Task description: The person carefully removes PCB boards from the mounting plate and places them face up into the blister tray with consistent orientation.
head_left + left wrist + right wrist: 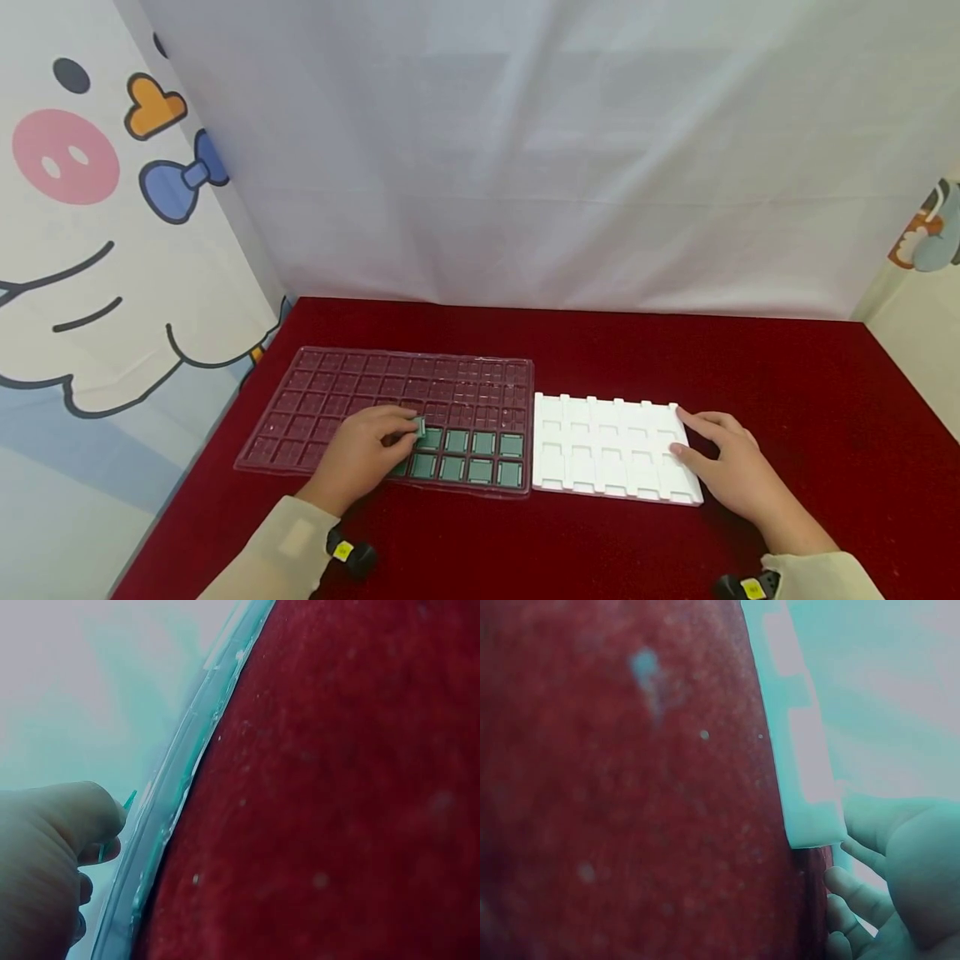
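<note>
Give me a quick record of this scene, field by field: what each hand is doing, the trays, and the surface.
left hand: pinches a small green chip over the clear tray
right hand: fingers rest on the right edge of the white tray
clear tray: many pockets, mostly vacant; green chips fill the near right pockets in two rows
white tray: foam-like, pockets vacant, right of the clear tray, edges side by side
surface: red cloth

Clearance: trays abutting mid-table.
Clear compartment tray [397, 392] touches white foam tray [611, 454]; bare red tablecloth [675, 358] lies behind, right and in front.
</note>
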Demonstrator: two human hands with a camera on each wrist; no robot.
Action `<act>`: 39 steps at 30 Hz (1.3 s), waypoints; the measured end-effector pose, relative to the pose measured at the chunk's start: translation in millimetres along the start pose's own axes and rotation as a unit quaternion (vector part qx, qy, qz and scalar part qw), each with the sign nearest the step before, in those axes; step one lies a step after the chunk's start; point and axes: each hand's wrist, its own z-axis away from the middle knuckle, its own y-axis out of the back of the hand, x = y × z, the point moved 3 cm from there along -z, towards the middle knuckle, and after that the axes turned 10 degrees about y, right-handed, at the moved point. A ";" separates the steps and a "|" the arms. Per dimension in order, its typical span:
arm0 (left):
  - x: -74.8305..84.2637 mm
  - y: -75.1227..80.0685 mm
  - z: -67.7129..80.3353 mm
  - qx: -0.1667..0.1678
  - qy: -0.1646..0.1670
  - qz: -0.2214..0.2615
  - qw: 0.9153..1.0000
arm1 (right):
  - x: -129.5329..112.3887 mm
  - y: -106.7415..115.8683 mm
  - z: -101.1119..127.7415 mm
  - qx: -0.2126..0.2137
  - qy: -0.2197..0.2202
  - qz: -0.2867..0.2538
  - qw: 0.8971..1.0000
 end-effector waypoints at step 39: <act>-18.3 6.7 3.7 -0.055 0.021 -0.004 0.998 | 0.5 -1.4 -0.1 0.000 -0.008 0.000 1.000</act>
